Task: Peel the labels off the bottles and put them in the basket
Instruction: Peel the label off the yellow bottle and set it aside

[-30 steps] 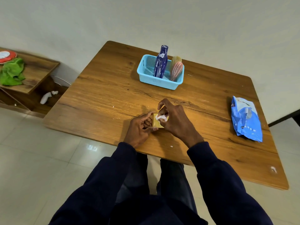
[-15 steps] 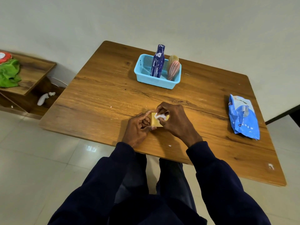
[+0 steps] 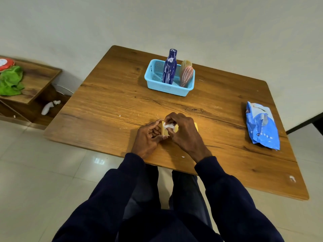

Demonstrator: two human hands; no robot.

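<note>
A yellow bottle [image 3: 165, 131] lies on its side on the wooden table [image 3: 108, 109], mostly hidden under my hands. My left hand [image 3: 148, 137] grips its left end. My right hand [image 3: 183, 131] rests over the bottle and pinches a crumpled white bit of label [image 3: 168, 126] between its fingertips. At the far side of the table stands a light blue basket [image 3: 166, 87]. In it are an upright dark blue bottle [image 3: 169, 67], a pink bottle [image 3: 186, 75] and a yellowish bottle [image 3: 185, 64] behind it.
A blue and white packet [image 3: 261, 126] lies near the table's right edge. Small white scraps dot the table near my hands. A low wooden shelf [image 3: 33, 82] at the left holds a green cloth [image 3: 10, 81] and a red item.
My hands have stayed on the yellow bottle, with my right fingers working the white label bit slightly. The view has shifted a little.
</note>
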